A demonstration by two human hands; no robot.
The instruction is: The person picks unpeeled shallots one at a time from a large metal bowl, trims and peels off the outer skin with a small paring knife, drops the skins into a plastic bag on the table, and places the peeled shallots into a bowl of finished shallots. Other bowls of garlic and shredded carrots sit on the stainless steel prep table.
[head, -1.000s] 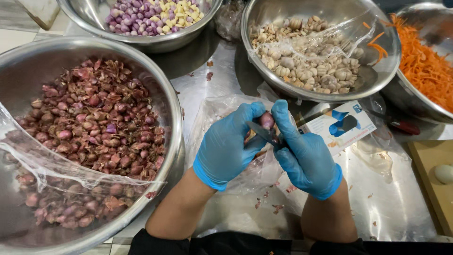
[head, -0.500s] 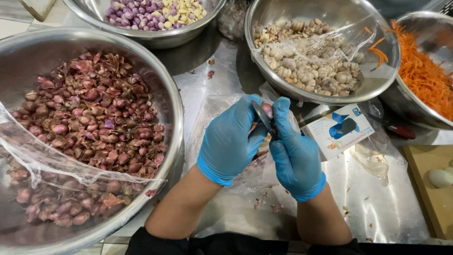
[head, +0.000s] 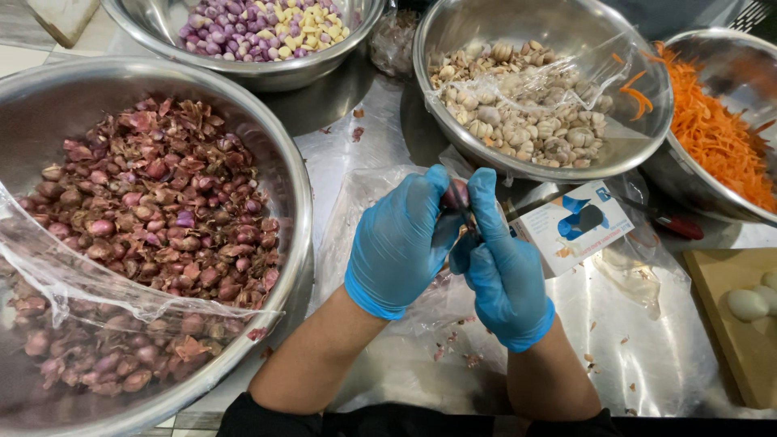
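Note:
Both my hands wear blue gloves and meet over the steel counter in the middle of the view. My left hand [head: 398, 247] pinches a small reddish shallot [head: 456, 194] at its fingertips. My right hand [head: 503, 271] presses against the shallot from the right, closed on a small dark knife [head: 467, 220] that is mostly hidden between the gloves. Under the hands lies a crumpled clear plastic sheet [head: 368, 190] with bits of shallot skin.
A big steel bowl [head: 295, 202] of unpeeled shallots, partly under plastic film, stands left. At the back are a bowl of peeled shallots and garlic [head: 243, 74], a garlic bowl [head: 518, 166] and a shredded carrot bowl [head: 680, 182]. A white-blue box [head: 571, 226] and a wooden board [head: 728, 340] lie right.
The hands have drawn closer together around the shallot, and the knife blade that showed between them is now mostly covered. The bowls have not moved.

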